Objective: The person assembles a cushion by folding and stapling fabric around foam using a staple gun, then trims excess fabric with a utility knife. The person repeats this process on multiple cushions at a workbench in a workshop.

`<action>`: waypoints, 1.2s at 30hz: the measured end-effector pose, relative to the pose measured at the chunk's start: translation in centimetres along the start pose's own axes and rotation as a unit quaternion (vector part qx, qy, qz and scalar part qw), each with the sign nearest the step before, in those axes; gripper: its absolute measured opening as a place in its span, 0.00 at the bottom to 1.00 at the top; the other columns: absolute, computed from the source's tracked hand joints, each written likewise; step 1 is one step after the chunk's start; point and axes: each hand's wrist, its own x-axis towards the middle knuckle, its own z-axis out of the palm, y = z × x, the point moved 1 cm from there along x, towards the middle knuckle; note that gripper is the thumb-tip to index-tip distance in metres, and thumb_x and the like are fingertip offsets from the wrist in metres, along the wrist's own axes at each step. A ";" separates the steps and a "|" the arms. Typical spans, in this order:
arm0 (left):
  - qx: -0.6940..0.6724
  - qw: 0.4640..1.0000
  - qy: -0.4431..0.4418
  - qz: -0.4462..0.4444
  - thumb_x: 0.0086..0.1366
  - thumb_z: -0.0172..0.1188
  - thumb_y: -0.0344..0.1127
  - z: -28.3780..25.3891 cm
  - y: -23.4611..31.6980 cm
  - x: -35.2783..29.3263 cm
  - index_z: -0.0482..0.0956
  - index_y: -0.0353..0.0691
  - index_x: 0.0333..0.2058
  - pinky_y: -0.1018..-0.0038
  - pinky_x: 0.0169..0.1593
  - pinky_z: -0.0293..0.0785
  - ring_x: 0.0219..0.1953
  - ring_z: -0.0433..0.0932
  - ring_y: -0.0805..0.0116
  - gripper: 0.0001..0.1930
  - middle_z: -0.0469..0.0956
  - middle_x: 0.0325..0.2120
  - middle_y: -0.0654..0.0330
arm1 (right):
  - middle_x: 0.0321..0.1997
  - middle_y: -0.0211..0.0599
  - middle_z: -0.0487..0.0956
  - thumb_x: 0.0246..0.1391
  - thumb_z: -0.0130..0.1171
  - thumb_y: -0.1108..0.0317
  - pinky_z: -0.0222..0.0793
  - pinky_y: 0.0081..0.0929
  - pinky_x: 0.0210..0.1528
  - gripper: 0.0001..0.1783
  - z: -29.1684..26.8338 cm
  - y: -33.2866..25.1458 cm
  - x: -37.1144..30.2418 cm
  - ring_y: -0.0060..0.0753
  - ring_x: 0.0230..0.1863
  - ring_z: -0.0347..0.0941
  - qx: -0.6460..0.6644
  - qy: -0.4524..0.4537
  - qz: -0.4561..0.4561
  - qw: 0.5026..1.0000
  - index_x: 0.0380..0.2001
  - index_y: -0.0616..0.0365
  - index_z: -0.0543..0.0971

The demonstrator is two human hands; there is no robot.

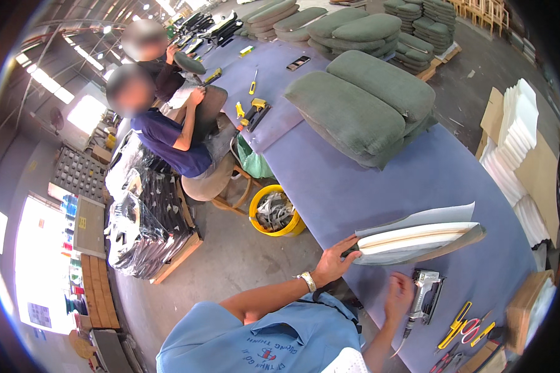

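Left hand [336, 262] clamped on left end of padded panel [417, 240], at near part of blue table [330, 180]; right hand [399, 296] blurred, just left of staple gun [427, 292], cannot tell if fingers meet; green cushions [354, 115] stacked farther off.

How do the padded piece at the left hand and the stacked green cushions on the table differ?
The padded piece shows a white layer, while the green cushions look green all over.

The left hand holds one end of the padded piece; no hand touches the green cushions.

Both look elongated.
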 end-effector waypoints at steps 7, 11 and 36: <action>0.057 0.998 0.015 0.008 0.71 0.65 0.43 0.5 -0.4 -0.2 0.78 0.34 0.59 0.66 0.47 0.84 0.55 0.82 0.48 0.24 0.75 0.62 0.44 | 0.60 0.55 0.76 0.57 0.65 0.69 0.70 0.48 0.60 0.29 -12.0 15.4 -1.5 0.58 0.58 0.74 -0.269 0.170 0.073 0.945 0.62 0.62 0.73; 0.051 0.997 0.028 0.042 0.71 0.65 0.45 0.4 -0.7 0.0 0.79 0.34 0.58 0.66 0.44 0.84 0.50 0.84 0.49 0.24 0.76 0.62 0.46 | 0.64 0.57 0.72 0.50 0.66 0.70 0.63 0.52 0.65 0.38 -11.1 13.5 -0.8 0.64 0.63 0.68 -0.325 0.095 0.092 0.937 0.67 0.58 0.68; 0.018 0.984 -0.026 0.174 0.66 0.70 0.46 2.0 -4.5 -0.7 0.78 0.42 0.61 0.45 0.66 0.69 0.68 0.71 0.47 0.27 0.75 0.64 0.51 | 0.35 0.33 0.82 0.59 0.71 0.66 0.74 0.25 0.32 0.20 -3.9 -4.1 -5.0 0.22 0.32 0.76 0.122 0.116 0.204 0.964 0.51 0.62 0.80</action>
